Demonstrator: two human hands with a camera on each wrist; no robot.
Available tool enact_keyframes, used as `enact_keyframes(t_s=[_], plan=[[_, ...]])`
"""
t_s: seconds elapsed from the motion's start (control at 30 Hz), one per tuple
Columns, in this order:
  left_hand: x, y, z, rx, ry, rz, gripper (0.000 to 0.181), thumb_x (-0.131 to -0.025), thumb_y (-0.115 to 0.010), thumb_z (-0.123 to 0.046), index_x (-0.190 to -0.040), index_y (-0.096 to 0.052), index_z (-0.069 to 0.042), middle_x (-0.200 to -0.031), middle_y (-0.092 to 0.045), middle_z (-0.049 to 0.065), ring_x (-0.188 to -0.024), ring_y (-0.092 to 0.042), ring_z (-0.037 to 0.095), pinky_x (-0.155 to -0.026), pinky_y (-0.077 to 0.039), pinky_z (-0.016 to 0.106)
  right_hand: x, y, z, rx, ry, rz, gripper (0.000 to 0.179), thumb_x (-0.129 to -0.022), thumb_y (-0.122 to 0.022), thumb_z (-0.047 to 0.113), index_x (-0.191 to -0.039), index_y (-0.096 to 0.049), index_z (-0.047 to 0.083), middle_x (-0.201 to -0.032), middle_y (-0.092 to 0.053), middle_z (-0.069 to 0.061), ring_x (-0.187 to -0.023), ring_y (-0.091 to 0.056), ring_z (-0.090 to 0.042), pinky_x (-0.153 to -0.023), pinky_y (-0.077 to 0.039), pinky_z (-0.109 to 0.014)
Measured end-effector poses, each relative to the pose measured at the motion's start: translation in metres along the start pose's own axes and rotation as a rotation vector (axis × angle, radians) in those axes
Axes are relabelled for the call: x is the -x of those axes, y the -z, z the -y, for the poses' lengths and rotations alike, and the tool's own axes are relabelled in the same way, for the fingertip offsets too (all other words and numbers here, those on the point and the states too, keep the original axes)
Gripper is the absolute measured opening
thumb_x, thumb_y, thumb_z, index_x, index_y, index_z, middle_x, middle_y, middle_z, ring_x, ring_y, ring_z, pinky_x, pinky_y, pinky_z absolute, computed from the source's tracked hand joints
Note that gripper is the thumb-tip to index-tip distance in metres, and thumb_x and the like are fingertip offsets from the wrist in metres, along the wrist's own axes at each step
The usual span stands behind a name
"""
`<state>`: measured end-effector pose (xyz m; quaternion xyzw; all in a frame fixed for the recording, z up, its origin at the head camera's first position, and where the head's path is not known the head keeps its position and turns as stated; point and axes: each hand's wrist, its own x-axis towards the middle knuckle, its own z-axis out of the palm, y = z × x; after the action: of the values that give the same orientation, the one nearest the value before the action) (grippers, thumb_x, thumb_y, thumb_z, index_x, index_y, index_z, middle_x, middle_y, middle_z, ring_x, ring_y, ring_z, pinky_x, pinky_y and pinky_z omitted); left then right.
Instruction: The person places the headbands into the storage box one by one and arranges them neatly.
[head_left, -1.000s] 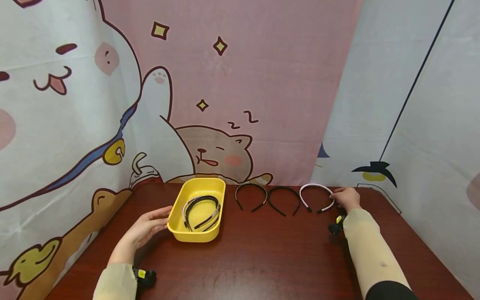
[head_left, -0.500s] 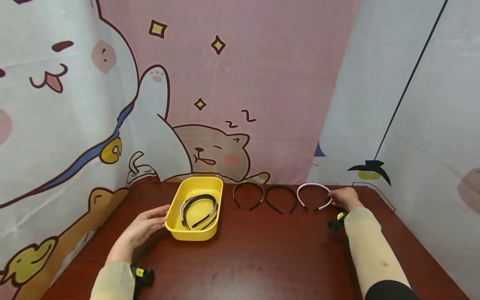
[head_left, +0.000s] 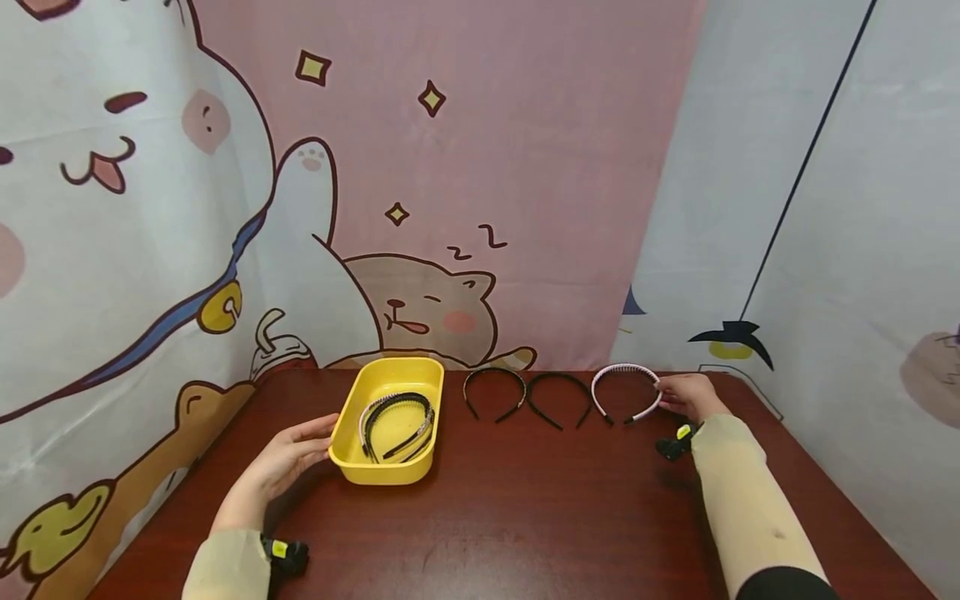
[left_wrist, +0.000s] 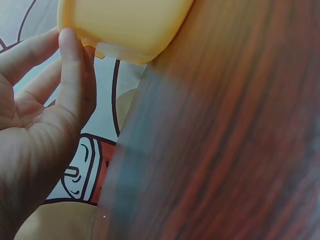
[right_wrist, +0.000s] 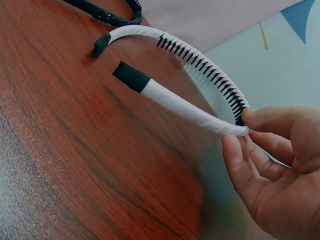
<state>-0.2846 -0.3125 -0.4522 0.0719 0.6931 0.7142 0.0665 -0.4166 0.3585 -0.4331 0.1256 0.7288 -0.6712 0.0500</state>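
My right hand (head_left: 692,396) pinches the white headband (right_wrist: 182,107) by its right side, between thumb and fingertips. This headband has black tips and a row of black comb teeth along its inside. At the left, my left hand (head_left: 288,454) has its fingers extended, their tips touching the outer side of the yellow plastic basin (head_left: 386,473). In the left wrist view, the fingertips (left_wrist: 69,42) rest at the basin's edge. Inside the basin lie several headbands (head_left: 397,398), one of them black, partly overlapping.
A dark patterned headband (head_left: 495,369) and a black headband (head_left: 558,375) lie in a row between the basin and the white headband. All stand on a reddish-brown wooden table (head_left: 525,517). Cartoon-printed cloth (head_left: 555,167) rises behind the table and along both sides.
The head view shifts slightly, so everything sits a little farther left. My right hand keeps hold of the white headband, and my left hand stays at the basin.
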Motion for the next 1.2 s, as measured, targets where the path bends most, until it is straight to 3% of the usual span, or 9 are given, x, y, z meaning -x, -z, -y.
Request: enact_keyframes(t_s=[0.27, 0.53, 0.67, 0.9, 1.2], plan=[[0.002, 0.001, -0.001, -0.007, -0.029, 0.021, 0.058, -0.095, -0.055, 0.003, -0.145, -0.027, 0.014, -0.127, -0.057, 0.013, -0.105, -0.063, 0.019, -0.086, -0.053, 0.028, 0.004, 0.003, 0.007, 0.010, 0.033, 0.014, 0.034, -0.094, -0.059, 0.004, -0.120, -0.051, -0.017, -0.081, -0.061, -0.006, -0.069, -0.064, -0.012, -0.074, -0.058, -0.032], [0.001, 0.001, 0.000, -0.008, 0.005, 0.000, 0.061, -0.094, -0.058, 0.001, -0.146, -0.028, 0.011, -0.128, -0.056, 0.014, -0.104, -0.063, 0.018, -0.087, -0.053, 0.028, 0.008, 0.000, 0.016, 0.033, 0.077, 0.048, 0.049, -0.097, -0.057, 0.007, -0.136, -0.039, -0.017, -0.080, -0.061, 0.000, -0.073, -0.063, -0.009, -0.081, -0.056, -0.034], [0.001, 0.001, 0.002, -0.003, 0.009, 0.000, 0.062, -0.094, -0.059, 0.000, -0.146, -0.027, 0.011, -0.129, -0.056, 0.016, -0.104, -0.063, 0.019, -0.087, -0.053, 0.029, 0.009, -0.005, 0.019, 0.044, 0.102, 0.056, 0.051, -0.097, -0.057, 0.008, -0.137, -0.038, -0.017, -0.079, -0.062, 0.002, -0.072, -0.063, -0.008, -0.083, -0.055, -0.035], [0.001, 0.001, 0.003, 0.009, 0.010, -0.006, 0.062, -0.093, -0.059, 0.001, -0.146, -0.028, 0.011, -0.129, -0.056, 0.016, -0.104, -0.063, 0.019, -0.087, -0.053, 0.029, 0.009, -0.015, 0.022, 0.013, 0.114, 0.078, 0.052, -0.097, -0.056, 0.004, -0.140, -0.035, -0.018, -0.076, -0.063, 0.002, -0.070, -0.064, -0.008, -0.074, -0.057, -0.029], [0.000, 0.001, 0.002, 0.015, 0.013, -0.012, 0.061, -0.094, -0.059, 0.001, -0.146, -0.029, 0.011, -0.127, -0.058, 0.013, -0.103, -0.063, 0.018, -0.086, -0.053, 0.028, 0.011, -0.023, 0.024, 0.038, 0.117, 0.068, 0.052, -0.097, -0.057, 0.008, -0.140, -0.038, -0.015, -0.078, -0.062, 0.001, -0.072, -0.064, -0.010, -0.076, -0.057, -0.030]])
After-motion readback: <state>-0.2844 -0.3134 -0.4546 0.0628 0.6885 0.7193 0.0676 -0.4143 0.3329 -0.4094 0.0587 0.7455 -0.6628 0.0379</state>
